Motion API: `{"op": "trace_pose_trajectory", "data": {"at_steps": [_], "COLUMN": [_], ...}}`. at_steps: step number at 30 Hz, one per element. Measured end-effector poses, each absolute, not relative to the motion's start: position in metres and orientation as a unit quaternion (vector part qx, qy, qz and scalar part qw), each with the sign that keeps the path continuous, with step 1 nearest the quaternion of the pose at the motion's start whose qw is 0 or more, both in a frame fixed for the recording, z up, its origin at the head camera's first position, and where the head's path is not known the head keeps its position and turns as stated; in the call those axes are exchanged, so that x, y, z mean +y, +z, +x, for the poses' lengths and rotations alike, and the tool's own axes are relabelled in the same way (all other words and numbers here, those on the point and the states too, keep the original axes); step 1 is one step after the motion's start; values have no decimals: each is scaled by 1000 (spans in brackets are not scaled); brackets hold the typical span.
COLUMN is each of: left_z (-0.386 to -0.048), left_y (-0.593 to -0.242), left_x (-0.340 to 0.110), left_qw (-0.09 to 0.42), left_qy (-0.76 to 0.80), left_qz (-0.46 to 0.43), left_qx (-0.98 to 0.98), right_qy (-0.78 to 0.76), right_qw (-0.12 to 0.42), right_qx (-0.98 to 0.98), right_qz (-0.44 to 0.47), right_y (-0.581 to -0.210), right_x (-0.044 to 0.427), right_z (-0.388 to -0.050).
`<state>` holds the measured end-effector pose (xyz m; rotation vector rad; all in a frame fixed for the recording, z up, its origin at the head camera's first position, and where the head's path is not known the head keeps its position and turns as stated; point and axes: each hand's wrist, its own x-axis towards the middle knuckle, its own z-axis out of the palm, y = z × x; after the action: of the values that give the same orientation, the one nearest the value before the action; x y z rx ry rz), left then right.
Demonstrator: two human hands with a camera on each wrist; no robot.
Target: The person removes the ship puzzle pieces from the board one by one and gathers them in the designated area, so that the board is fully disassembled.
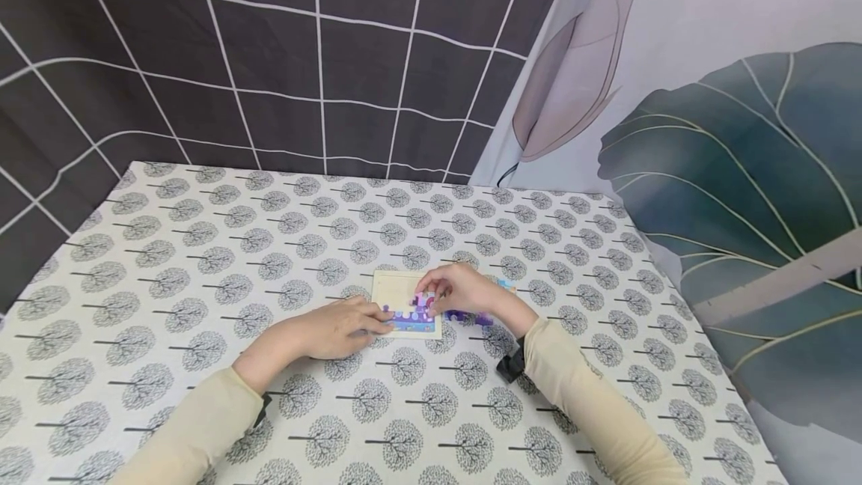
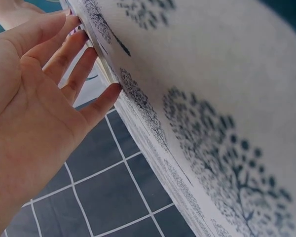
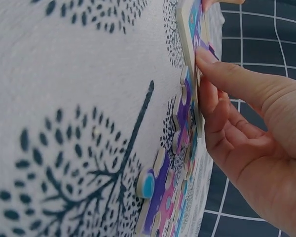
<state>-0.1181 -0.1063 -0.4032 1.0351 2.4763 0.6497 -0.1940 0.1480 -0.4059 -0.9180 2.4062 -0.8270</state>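
Note:
A shallow cream puzzle board lies on the table, with blue and purple puzzle pieces fitted along its near side. My left hand rests its fairly straight fingers on the board's left edge; the left wrist view shows the palm with nothing in it. Over the board's right half, my right hand pinches a pink and purple puzzle piece with bent fingers. In the right wrist view, the thumb is down at the board's surface, and the fingers partly hide the piece.
Loose puzzle pieces in purple, pink and blue lie on the cloth right of the board, partly beneath my right forearm. A tree-patterned cloth covers the table. Behind it hangs a dark cloth with white grid lines.

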Motion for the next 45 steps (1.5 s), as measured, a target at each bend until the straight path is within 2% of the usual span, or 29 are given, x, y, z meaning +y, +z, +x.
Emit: {"op": "trace_pose_trajectory", "data": {"at_steps": [15, 24, 32, 45], "left_z": [-118, -116, -117, -118], "left_y": [-403, -401, -402, -399], "left_x": [-105, -105, -106, -105], "left_qw": [185, 186, 176, 173], "left_qy": [231, 238, 232, 228], "left_qz": [375, 371, 377, 383], "left_qx": [878, 878, 879, 878], "right_qy": [-352, -362, -378, -383], "right_qw": [203, 152, 162, 168], "right_qx": [858, 857, 860, 856], "right_qz": [-314, -334, -301, -304], "right_y": [-405, -403, -398, -396], "right_x": [156, 169, 185, 213], "right_z": [-187, -185, -179, -171]}}
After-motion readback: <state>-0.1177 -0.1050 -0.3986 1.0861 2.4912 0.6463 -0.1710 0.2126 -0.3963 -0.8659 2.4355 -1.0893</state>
